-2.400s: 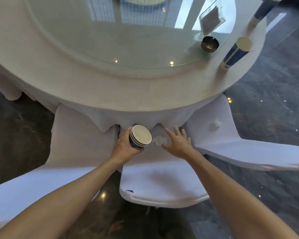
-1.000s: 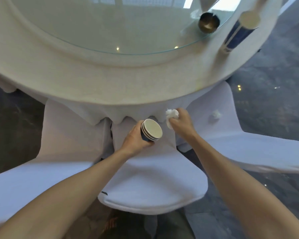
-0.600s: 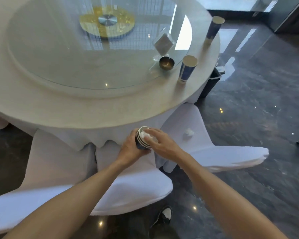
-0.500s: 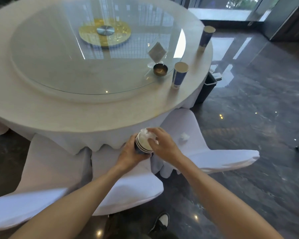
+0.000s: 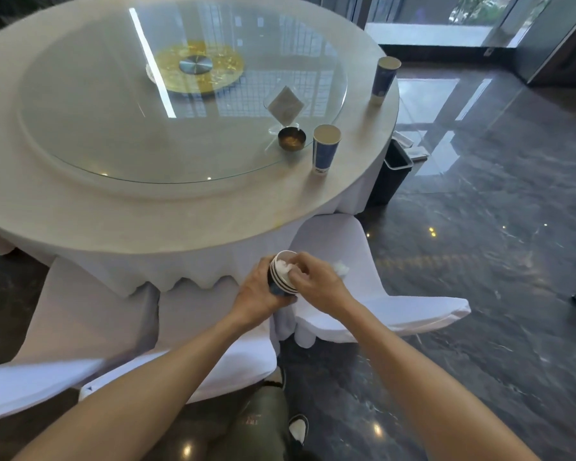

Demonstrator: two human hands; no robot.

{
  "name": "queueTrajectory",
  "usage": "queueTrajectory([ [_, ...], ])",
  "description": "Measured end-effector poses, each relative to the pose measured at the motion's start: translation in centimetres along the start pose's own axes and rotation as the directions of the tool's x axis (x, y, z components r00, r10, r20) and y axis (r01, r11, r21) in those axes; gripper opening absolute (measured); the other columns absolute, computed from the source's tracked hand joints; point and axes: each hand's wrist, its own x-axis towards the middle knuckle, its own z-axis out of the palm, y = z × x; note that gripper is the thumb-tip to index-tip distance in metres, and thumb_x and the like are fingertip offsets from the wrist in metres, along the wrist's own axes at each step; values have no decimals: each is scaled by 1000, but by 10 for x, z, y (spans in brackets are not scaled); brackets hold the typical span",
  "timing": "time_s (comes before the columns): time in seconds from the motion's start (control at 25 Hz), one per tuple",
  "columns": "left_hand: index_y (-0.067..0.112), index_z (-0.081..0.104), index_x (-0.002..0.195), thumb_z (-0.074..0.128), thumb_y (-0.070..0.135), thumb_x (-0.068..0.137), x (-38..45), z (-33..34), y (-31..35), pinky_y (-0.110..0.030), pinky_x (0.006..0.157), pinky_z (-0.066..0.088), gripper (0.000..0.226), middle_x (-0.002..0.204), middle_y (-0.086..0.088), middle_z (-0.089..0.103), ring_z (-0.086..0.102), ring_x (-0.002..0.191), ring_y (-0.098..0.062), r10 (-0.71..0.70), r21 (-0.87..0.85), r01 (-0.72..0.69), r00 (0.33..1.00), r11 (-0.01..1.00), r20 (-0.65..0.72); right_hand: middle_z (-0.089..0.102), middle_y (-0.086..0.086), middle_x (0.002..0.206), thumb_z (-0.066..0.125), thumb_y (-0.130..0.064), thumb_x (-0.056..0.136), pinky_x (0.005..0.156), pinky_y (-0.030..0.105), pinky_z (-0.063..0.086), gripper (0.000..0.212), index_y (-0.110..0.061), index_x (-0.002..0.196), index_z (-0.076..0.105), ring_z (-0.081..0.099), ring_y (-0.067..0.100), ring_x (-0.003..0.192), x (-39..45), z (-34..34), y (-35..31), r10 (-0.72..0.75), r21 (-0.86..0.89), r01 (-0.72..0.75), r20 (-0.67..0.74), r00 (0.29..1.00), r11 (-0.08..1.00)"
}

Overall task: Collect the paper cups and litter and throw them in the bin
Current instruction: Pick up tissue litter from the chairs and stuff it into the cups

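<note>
White crumpled tissue (image 5: pixel 284 268) sits in mouth of stacked paper cups (image 5: pixel 280 277), below surface's (image 5: pixel 167 224) near edge. Left hand (image 5: pixel 258 294) fingers wrapped around stack. Right hand (image 5: pixel 316 282) fingers pinched on tissue. Two blue cups upright near surface's right edge: one (image 5: pixel 325 149) beside metal bowl (image 5: pixel 291 138), one (image 5: pixel 384 80) farther back. Second tissue wad (image 5: pixel 341 268) on white chair (image 5: pixel 363 294). Dark bin (image 5: pixel 391 173) on floor, right of surface.

Bare forearms (no sleeves showing), olive-green trousers (image 5: pixel 266 424) and a dark, white-trimmed shoe (image 5: pixel 298 429).
</note>
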Motion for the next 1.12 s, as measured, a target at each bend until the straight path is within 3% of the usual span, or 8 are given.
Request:
queueTrajectory([
  [0.12, 23, 51, 136, 93, 33, 66, 25, 13, 1, -25, 78, 49, 82, 122, 3, 63, 64, 106, -17, -29, -16, 29, 1000, 999, 2, 65, 14, 80, 45, -36, 99, 69, 50, 49, 40, -2, 87, 64, 57, 23, 72, 20, -5, 12, 36, -24, -33, 143, 989, 999],
  [0.28, 22, 50, 139, 94, 30, 67, 73, 37, -3, -34, 87, 52, 85, 124, 3, 62, 63, 111, -19, -44, -66, 47, 998, 997, 49, 63, 12, 83, 35, -44, 104, 71, 40, 45, 55, 0, 87, 62, 54, 22, 75, 58, -21, 28, 81, -87, -60, 272, 959, 994],
  [0.4, 22, 50, 138, 95, 29, 65, 110, 48, -1, -37, 88, 54, 86, 123, 2, 64, 65, 110, -21, -88, -95, 95, 994, 991, 71, 65, 10, 91, 41, -34, 106, 74, 43, 48, 43, -3, 89, 67, 59, 23, 81, 90, -45, 39, 22, -135, 0, 160, 987, 991],
  [0.64, 16, 50, 141, 94, 17, 64, 151, 59, -6, -51, 102, 49, 89, 131, -8, 62, 60, 123, -29, -152, -138, 161, 986, 977, 71, 65, 6, 134, 56, -31, 101, 104, 37, 47, 35, -12, 127, 70, 59, 21, 123, 152, -86, 76, 61, -223, -68, -40, 997, 972],
  [0.8, 17, 51, 137, 84, 31, 56, 165, 70, -12, -50, 100, 51, 88, 127, -4, 65, 61, 119, -28, -196, -115, 198, 980, 973, 33, 28, 8, 167, 60, -39, 94, 119, 49, 29, 63, -27, 154, 44, 24, 30, 153, 188, -98, 122, 208, -383, -187, 15, 978, 905],
  [0.92, 24, 50, 132, 85, 37, 54, 177, 84, -25, -43, 95, 52, 87, 124, 4, 64, 62, 115, -21, -245, -118, 245, 969, 962, 14, -2, 4, 173, 60, -42, 91, 121, 63, 15, 81, -39, 161, 19, -2, 36, 158, 218, -96, 166, 302, -519, -198, 124, 945, 832],
  [1.04, 33, 48, 127, 88, 38, 54, 193, 105, -48, -30, 85, 49, 83, 121, 10, 63, 62, 112, -17, -284, -120, 280, 958, 953, -23, -15, 5, 172, 62, -40, 92, 120, 68, 11, 87, -42, 161, 10, -11, 40, 157, 253, -78, 218, 330, -606, -143, 209, 921, 783],
  [1.12, 35, 47, 128, 87, 39, 55, 205, 124, -67, -31, 89, 52, 83, 123, 9, 64, 62, 114, -16, -299, -132, 294, 954, 947, -24, -16, 6, 171, 64, -38, 94, 119, 69, 14, 87, -42, 161, 8, -10, 42, 157, 271, -59, 254, 348, -640, -120, 243, 905, 759],
])
